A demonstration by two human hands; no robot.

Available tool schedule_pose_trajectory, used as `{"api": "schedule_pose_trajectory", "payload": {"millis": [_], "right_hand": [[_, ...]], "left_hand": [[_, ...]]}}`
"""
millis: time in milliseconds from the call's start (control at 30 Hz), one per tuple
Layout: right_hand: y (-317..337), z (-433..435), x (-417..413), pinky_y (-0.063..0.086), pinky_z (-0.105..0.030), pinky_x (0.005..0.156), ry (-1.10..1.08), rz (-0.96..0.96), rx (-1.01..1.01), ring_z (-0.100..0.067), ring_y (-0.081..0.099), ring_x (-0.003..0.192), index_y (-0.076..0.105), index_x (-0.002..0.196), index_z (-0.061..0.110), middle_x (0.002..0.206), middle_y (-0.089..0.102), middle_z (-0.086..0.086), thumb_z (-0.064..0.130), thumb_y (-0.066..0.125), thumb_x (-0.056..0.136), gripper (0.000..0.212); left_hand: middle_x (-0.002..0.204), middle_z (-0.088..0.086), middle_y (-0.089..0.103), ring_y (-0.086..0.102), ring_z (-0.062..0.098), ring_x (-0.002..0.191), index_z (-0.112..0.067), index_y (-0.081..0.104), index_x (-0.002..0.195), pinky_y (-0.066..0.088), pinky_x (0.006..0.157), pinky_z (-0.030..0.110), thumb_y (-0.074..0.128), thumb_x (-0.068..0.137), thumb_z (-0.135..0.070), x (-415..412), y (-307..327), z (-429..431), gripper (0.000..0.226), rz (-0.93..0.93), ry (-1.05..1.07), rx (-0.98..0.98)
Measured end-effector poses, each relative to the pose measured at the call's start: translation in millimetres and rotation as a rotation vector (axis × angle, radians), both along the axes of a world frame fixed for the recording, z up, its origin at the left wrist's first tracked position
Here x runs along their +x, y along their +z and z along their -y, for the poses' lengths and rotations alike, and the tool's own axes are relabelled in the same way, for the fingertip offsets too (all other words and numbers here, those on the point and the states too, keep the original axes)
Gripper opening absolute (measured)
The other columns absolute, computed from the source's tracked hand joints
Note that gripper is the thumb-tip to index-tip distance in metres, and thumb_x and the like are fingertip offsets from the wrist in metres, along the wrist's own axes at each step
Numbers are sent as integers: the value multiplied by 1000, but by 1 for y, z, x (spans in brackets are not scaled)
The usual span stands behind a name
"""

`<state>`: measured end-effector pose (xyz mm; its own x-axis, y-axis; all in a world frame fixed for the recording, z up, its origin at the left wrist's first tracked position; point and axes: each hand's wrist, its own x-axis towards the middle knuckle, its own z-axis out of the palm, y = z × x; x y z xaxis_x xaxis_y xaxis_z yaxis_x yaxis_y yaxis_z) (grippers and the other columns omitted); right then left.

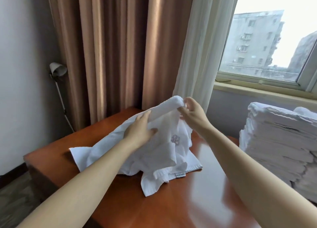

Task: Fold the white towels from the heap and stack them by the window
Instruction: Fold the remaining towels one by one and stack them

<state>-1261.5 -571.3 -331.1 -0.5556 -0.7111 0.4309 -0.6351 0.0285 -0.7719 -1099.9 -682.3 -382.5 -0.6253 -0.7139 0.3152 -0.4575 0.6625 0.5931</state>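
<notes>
The towel (154, 152) is seen to be plain white, marked only by 1 small pale lilac embroidered motif (175, 140) and 1 whitish label (180, 175) at the hem, printed with dark lettering too small to be read. A ribbed band is woven along its hem. The stack of towels (277, 142) is likewise white, shaded grey between the layers. The surface (171, 210) is finished in a glossy reddish-brown. The heavy curtain (111, 47) is coloured a muted tan-brown, striped lighter and darker by its folds, while the sheer curtain (202, 56) is cream-white. The wall (20, 73) is painted pale grey. The window frame (257, 78) is coloured cream, and the building (253, 42) beyond is shown in weathered grey.
</notes>
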Motion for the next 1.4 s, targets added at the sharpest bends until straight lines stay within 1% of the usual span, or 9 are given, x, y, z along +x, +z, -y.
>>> {"api": "schedule_pose_trajectory", "payload": {"millis": [67,133,300,700,833,933,1100,1267,1400], "right_hand": [[22,-8,5,50,-20,64,13,-28,-88,-3,54,66,55,100,22,79,51,10,19,55,92,8],[43,-19,9,38,-11,48,8,-66,-154,2,45,51,54,100,25,74,50,10,16,56,92,12],[78,-57,15,34,-17,59,-70,-209,-250,-6,46,70,58,110,12,79,51,11,20,61,94,18],[106,-181,46,30,-10,75,-311,-347,-513,6,39,88,57,114,5,115,52,0,7,59,92,22],[106,-234,61,38,-20,80,-408,-427,-555,3,44,95,55,117,7,128,51,-5,12,58,94,23],[105,-273,73,43,-40,102,-500,-556,-573,-24,48,120,56,116,3,132,52,-9,13,59,94,24],[100,-326,86,39,-55,106,-733,-828,-624,-34,51,120,63,107,1,126,60,-13,12,66,87,23],[65,-365,59,22,-53,115,-858,-718,-278,-31,42,130,63,114,17,137,53,-4,24,62,90,25],[17,-387,19,12,-52,118,-824,-438,239,-32,30,142,46,141,29,162,19,-1,24,57,90,52]], "left_hand": [[113,-6,65,71,11,73,-28,59,112,57,74,41,51,96,-33,1,18,-2,18,-71,32,-21],[93,-3,68,68,18,76,-23,59,93,54,70,39,44,99,-31,3,37,-6,18,-158,88,-68],[103,-7,54,56,21,84,-23,54,95,39,64,34,40,99,-25,7,79,-32,15,-449,116,-217],[110,1,54,53,22,93,-12,57,95,48,80,44,43,96,-14,5,130,-157,14,-787,-8,-507],[109,7,58,52,24,100,-6,58,93,41,88,37,44,91,-4,4,141,-204,14,-845,13,-612],[120,16,59,54,30,113,1,60,99,37,95,37,44,93,-2,5,148,-240,18,-922,41,-672],[121,19,58,59,34,104,-2,56,100,47,85,45,47,92,1,3,151,-282,12,-1038,27,-790],[129,16,54,53,35,113,-5,57,105,38,93,44,39,93,-16,-24,118,-300,24,-756,-128,-646],[163,6,-6,39,40,132,-25,23,152,33,105,41,52,92,-23,-56,66,-307,66,27,-295,-406]]}}
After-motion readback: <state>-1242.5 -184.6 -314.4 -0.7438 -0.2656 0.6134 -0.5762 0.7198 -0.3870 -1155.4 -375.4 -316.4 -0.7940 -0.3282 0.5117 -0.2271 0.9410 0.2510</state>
